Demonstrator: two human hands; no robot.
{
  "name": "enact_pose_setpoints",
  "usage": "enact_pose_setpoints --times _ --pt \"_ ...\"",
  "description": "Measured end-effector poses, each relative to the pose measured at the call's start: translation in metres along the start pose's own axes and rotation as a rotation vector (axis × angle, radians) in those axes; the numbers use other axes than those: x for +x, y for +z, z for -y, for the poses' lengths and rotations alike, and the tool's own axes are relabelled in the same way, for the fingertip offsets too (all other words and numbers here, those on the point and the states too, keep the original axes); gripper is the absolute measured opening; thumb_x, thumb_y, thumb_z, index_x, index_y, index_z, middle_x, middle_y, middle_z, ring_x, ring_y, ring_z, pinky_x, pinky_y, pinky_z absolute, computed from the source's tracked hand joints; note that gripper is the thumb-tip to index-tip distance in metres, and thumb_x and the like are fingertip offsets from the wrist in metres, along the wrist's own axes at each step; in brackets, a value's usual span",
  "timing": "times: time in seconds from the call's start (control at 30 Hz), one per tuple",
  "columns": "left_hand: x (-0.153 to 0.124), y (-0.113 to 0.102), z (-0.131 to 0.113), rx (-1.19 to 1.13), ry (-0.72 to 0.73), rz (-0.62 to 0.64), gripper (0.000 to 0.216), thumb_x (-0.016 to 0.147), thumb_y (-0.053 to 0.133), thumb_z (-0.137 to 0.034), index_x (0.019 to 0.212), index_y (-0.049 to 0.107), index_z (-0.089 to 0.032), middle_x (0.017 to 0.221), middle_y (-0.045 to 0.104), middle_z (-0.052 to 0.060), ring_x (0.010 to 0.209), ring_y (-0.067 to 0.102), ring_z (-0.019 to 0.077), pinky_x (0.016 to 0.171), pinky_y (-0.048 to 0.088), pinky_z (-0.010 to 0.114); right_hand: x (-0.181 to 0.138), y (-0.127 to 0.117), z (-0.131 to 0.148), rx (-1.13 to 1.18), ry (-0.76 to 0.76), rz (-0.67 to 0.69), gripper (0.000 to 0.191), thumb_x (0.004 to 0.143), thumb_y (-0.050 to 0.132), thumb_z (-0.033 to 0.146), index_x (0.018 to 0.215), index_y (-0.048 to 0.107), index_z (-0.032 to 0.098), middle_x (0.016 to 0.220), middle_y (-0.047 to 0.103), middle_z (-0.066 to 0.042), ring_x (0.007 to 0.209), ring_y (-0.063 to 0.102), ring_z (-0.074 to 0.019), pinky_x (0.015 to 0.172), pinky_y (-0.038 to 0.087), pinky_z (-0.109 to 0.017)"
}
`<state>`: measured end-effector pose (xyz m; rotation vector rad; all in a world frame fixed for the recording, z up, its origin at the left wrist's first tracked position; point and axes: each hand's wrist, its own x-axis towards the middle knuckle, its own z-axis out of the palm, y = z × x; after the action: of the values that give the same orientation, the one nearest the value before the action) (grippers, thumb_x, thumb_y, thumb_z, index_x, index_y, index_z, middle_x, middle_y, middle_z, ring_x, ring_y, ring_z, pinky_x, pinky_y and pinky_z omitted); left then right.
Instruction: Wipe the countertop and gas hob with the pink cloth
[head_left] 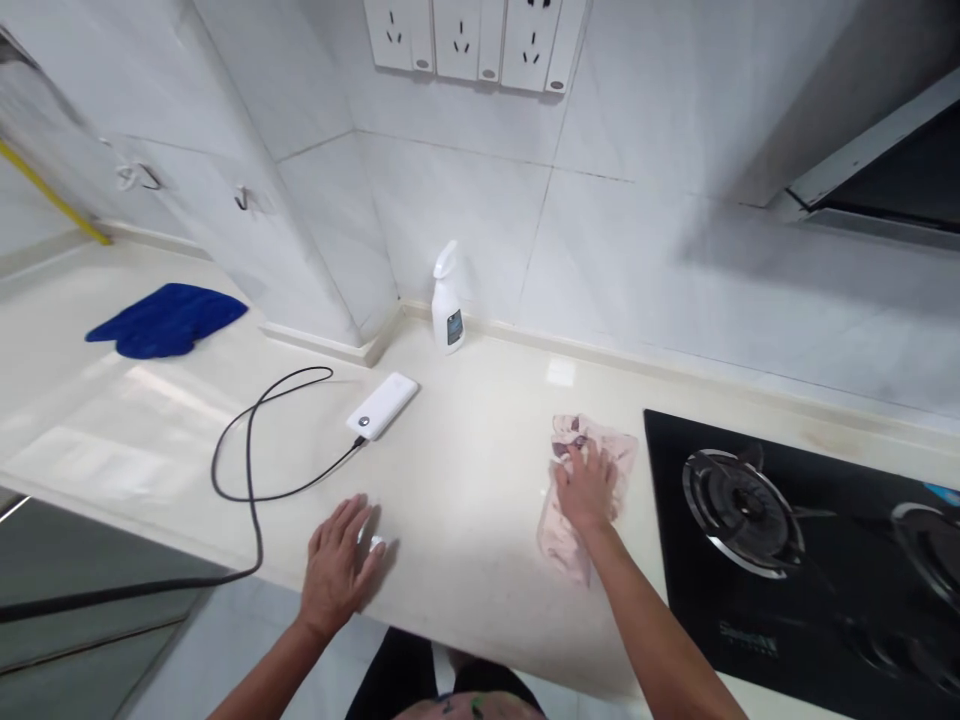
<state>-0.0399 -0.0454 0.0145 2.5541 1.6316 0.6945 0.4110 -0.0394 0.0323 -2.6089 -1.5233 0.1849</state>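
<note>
My right hand (587, 488) presses down on a crumpled pale pink cloth (564, 548) with dark patches, its fingers bent into the fabric. The cloth lies on the cream countertop (472, 480), just left of the black gas stove (675, 560). Near the counter's front edge, my left hand (336, 565) is open, fingers stretched forward and thumb apart. A small bright white spot shows beside that thumb; I cannot make out what it is. Beyond the left hand lies a white power bank (384, 405) with a black cable (251, 480) plugged into it.
A white spray bottle (448, 305) stands upright in the back corner. On the left part of the counter lies a blue cloth (169, 322). The cable loops across the counter and over its front edge. A wall pillar (300, 250) juts out, and sockets (461, 40) sit above.
</note>
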Motion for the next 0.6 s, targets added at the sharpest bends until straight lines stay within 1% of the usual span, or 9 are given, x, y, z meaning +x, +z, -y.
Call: enact_pose_setpoints --times 0.1,0.17,0.23,0.3,0.37,0.43,0.47,0.53,0.6 --pt "-0.001 0.000 0.000 -0.018 0.031 0.010 0.061 0.102 0.055 -0.036 0.160 0.036 -0.030 0.157 0.056 0.016 0.149 0.049 0.0346 0.115 0.042 0.055 -0.007 0.001 0.072 0.054 -0.190 0.092 0.055 0.105 0.046 0.042 0.155 0.055 0.021 0.174 0.028 -0.014 0.161 0.015 -0.0437 0.128 0.010 -0.063" --pt "-0.001 0.000 0.000 -0.034 0.045 0.016 0.061 0.102 0.055 -0.035 0.160 0.036 -0.030 0.157 0.056 0.016 0.148 0.049 0.0343 0.115 0.042 0.055 -0.030 0.006 0.122 0.142 -0.366 0.172 0.055 0.105 0.049 0.044 0.155 0.054 0.023 0.175 0.026 -0.012 0.163 0.009 -0.0434 0.129 0.007 -0.065" --pt "-0.001 -0.001 0.000 -0.048 0.044 0.019 0.060 0.102 0.054 -0.035 0.160 0.037 -0.030 0.158 0.054 0.016 0.149 0.049 0.0341 0.115 0.042 0.054 -0.061 0.013 0.169 0.266 -0.536 0.258 0.059 0.104 0.052 0.047 0.159 0.049 0.025 0.177 0.021 -0.009 0.164 0.003 -0.0419 0.130 0.004 -0.065" --pt "-0.001 -0.003 -0.003 -0.056 0.024 -0.002 0.059 0.102 0.054 -0.036 0.159 0.038 -0.031 0.160 0.051 0.016 0.149 0.048 0.0346 0.114 0.044 0.054 -0.092 0.022 0.202 0.430 -0.668 0.332 0.067 0.104 0.052 0.048 0.166 0.037 0.025 0.178 0.018 -0.008 0.165 0.000 -0.0381 0.131 0.005 -0.063" --pt "0.000 -0.007 -0.010 -0.073 0.007 -0.051 0.059 0.103 0.053 -0.037 0.159 0.038 -0.031 0.163 0.047 0.016 0.150 0.045 0.0349 0.114 0.044 0.054 -0.115 0.032 0.214 0.625 -0.735 0.373 0.070 0.106 0.046 0.046 0.169 0.026 0.023 0.177 0.022 -0.008 0.165 0.008 -0.0315 0.133 0.012 -0.058" --pt "0.003 -0.012 -0.023 -0.108 0.027 -0.099 0.058 0.102 0.053 -0.036 0.159 0.038 -0.030 0.165 0.043 0.016 0.153 0.041 0.0344 0.116 0.043 0.054 -0.125 0.040 0.198 0.809 -0.673 0.312 0.064 0.109 0.037 0.045 0.168 0.028 0.022 0.173 0.033 -0.009 0.161 0.025 -0.0253 0.132 0.025 -0.051" --pt "0.006 -0.013 -0.030 -0.125 0.061 -0.106 0.059 0.102 0.053 -0.036 0.158 0.038 -0.029 0.166 0.041 0.015 0.155 0.038 0.0342 0.118 0.042 0.054 -0.125 0.042 0.179 0.864 -0.598 0.232 0.060 0.110 0.033 0.046 0.165 0.035 0.023 0.169 0.039 -0.010 0.157 0.034 -0.0238 0.129 0.031 -0.049" --pt "0.015 -0.013 -0.047 -0.136 0.143 -0.075 0.057 0.100 0.055 -0.035 0.156 0.043 -0.027 0.167 0.041 0.015 0.158 0.032 0.0353 0.120 0.039 0.055 -0.123 0.044 0.119 0.854 -0.408 0.002 0.055 0.110 0.029 0.051 0.152 0.054 0.025 0.159 0.051 -0.011 0.149 0.046 -0.0253 0.125 0.038 -0.051" --pt "0.030 -0.008 -0.065 -0.120 0.211 -0.005 0.055 0.098 0.058 -0.038 0.151 0.051 -0.024 0.167 0.041 0.016 0.160 0.028 0.0380 0.122 0.036 0.058 -0.123 0.044 0.042 0.672 -0.297 -0.200 0.055 0.109 0.030 0.056 0.136 0.066 0.024 0.150 0.060 -0.013 0.145 0.049 -0.0304 0.123 0.036 -0.060"
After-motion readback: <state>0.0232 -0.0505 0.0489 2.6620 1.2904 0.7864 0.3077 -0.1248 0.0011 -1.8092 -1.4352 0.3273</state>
